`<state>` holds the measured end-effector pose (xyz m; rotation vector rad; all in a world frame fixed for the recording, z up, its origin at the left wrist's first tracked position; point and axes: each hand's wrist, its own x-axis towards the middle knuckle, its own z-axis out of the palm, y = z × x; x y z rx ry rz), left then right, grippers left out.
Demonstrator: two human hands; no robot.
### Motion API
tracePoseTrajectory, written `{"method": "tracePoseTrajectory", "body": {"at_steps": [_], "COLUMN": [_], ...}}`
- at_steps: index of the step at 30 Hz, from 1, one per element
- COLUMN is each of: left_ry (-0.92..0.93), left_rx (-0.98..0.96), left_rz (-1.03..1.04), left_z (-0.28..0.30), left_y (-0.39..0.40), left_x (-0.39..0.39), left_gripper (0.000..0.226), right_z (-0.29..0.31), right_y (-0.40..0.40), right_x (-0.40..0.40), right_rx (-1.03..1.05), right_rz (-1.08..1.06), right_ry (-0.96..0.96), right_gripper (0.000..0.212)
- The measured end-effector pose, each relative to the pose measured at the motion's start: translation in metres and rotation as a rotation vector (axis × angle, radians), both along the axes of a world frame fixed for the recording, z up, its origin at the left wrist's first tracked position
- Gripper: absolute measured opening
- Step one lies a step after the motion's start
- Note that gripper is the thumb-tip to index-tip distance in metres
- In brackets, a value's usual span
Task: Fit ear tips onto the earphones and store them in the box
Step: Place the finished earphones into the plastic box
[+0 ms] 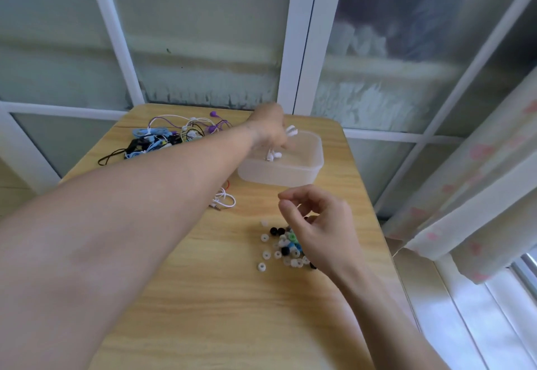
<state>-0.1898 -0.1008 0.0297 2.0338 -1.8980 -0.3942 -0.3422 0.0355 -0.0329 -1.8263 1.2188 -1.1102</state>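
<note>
Left hand (268,125): arm stretched far forward across the table (203,297), forearm running from the lower left corner to the box (290,172). The hand is over the box's open top, back of the hand toward the camera, fingers curled down and gripping white earphones (290,130). One earbud pokes out at the right of the hand; another pair of white buds hangs below the hand, inside the box. The hand is motion-blurred, so the exact finger placement cannot be told

Right hand (316,230): held above the ear tips (283,249), wrist entering from the lower right. Fingers loosely curled, thumb and forefinger tips drawn close together at the upper left of the hand; whether they pinch anything cannot be told

Box: translucent plastic, lidless, toward the far right of the table

Ear tips: scattered heap of white, black, blue and green pieces, near side of the box, partly hidden under the right hand

Cable (225,199): white, looped, with a plug, on the table just beside the left forearm

Earphone pile (171,135): tangled purple, blue, black and white sets at the far left of the table

Curtain (479,209): pale, at right
</note>
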Motion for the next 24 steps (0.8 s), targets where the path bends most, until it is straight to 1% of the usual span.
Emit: {"method": "tracePoseTrajectory", "body": {"at_steps": [2,4,5,8,10,12,14,16,17,18,19,22,23,24], "left_ry": [-0.093,-0.148,-0.135,0.034,0.073,0.041,-0.095,-0.312,-0.405,-0.474,-0.512,-0.493,-0.442,-0.334], "left_rx": [-0.023,-0.06,-0.105,-0.31,-0.381,-0.378,-0.286,-0.145,-0.107,-0.109,-0.131,-0.309,-0.375,-0.443], "left_rz": [-0.04,-0.034,-0.026,-0.07,-0.137,-0.161,-0.184,-0.215,-0.228,-0.241,-0.248,-0.258,-0.238,-0.207], "left_z": [0.001,0.003,0.004,0.003,-0.005,-0.016,-0.027,-0.036,-0.041,-0.047,-0.052,-0.067,-0.069,-0.067], "left_y": [0.0,0.002,0.005,0.025,0.049,0.071,0.089,0.105,0.112,0.118,0.123,0.13,0.132,0.133], "left_x": [0.004,0.012,0.016,0.028,0.034,0.045,0.06,0.073,0.078,0.081,0.082,0.08,0.081,0.082], "left_gripper": [0.049,0.049,0.044,0.009,0.01,0.011,0.011,0.03,0.039,0.041,0.038,0.018,0.014,0.012], "right_z": [0.0,-0.002,-0.002,-0.002,-0.002,-0.002,-0.002,-0.003,-0.003,-0.003,-0.004,-0.005,-0.006,-0.006], "right_y": [0.001,0.002,0.002,0.003,0.004,0.005,0.007,0.009,0.01,0.01,0.011,0.013,0.014,0.014], "right_x": [0.0,0.0,0.0,0.0,0.002,0.006,0.007,0.008,0.009,0.009,0.01,0.012,0.013,0.013], "right_rx": [-0.002,-0.007,-0.009,-0.017,-0.026,-0.036,-0.041,-0.04,-0.038,-0.036,-0.034,-0.03,-0.032,-0.034], "right_rz": [0.023,0.04,0.046,0.053,0.055,0.058,0.061,0.065,0.066,0.065,0.065,0.073,0.073,0.07], "right_ry": [0.003,0.008,0.013,0.034,0.044,0.054,0.067,0.081,0.086,0.091,0.096,0.105,0.104,0.102], "right_gripper": [0.01,0.01,0.01,0.011,0.012,0.013,0.014,0.014,0.014,0.014,0.014,0.014,0.014,0.014]}}
